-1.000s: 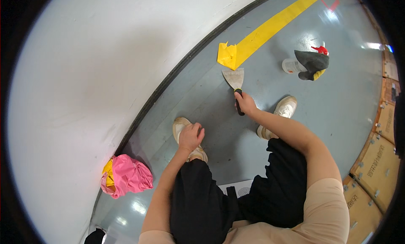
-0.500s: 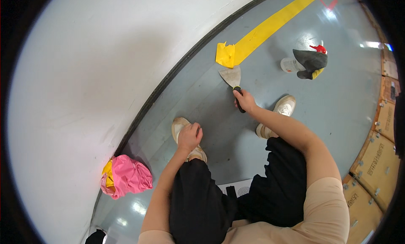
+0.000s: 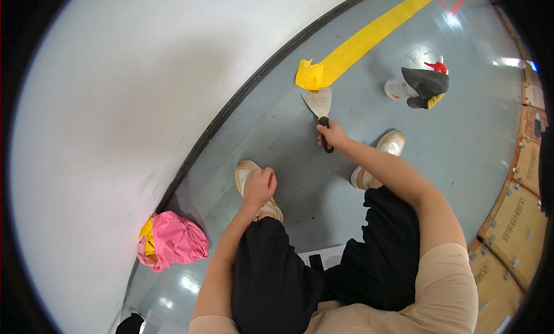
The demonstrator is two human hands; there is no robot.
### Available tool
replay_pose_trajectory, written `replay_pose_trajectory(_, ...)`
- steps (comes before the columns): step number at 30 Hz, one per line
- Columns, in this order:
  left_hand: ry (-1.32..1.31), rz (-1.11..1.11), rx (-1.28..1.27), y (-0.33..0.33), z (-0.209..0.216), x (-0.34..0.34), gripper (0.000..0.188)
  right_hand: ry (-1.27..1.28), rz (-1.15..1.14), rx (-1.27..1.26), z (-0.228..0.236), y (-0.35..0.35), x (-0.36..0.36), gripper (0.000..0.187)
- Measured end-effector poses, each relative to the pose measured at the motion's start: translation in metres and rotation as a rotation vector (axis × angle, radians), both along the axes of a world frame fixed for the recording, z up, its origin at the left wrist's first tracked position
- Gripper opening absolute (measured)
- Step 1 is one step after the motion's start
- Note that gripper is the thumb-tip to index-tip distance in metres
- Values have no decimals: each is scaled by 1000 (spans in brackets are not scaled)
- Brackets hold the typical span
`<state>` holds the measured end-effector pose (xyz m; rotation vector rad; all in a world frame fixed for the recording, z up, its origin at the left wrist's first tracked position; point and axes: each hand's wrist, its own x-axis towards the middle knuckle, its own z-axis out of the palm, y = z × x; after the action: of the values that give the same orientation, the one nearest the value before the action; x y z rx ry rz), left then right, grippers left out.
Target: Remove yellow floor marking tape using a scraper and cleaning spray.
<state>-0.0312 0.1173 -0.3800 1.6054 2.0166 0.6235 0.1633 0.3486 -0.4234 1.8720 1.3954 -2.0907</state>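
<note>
Right hand [image 3: 333, 135] grips the black handle of a scraper [image 3: 319, 105], blade pointed ahead at the curled-up end of yellow floor tape [image 3: 310, 75] so it can slide under, while the left hand [image 3: 260, 186], closed loosely, rests on the near shoe [image 3: 247, 172] for balance.

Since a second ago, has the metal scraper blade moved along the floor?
Cannot tell: the steel-bladed putty scraper in the right hand sits at the crumpled end of the yellow floor tape, as before.

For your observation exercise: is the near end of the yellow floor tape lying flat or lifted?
Lifted. The yellow floor tape ends in a crumpled, raised flap at the putty knife blade, held by the right hand.
</note>
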Motion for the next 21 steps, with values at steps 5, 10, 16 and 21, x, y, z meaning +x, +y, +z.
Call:
replay_pose_trajectory(5, 9, 5, 6, -2, 0, -1, 8, -21, 96, 82, 3, -18, 3, 27)
replay_pose_trajectory(10, 28, 3, -2, -3, -1, -4, 9, 11, 117, -168, 23, -61, -13, 30)
replay_pose_trajectory(16, 32, -3, -9, 1, 3, 0, 9, 117, 95, -229, 26, -54, -30, 29)
replay_pose_trajectory(21, 32, -8, -18, -2, 2, -2, 9, 184, -160, -182, 36, -5, -51, 25)
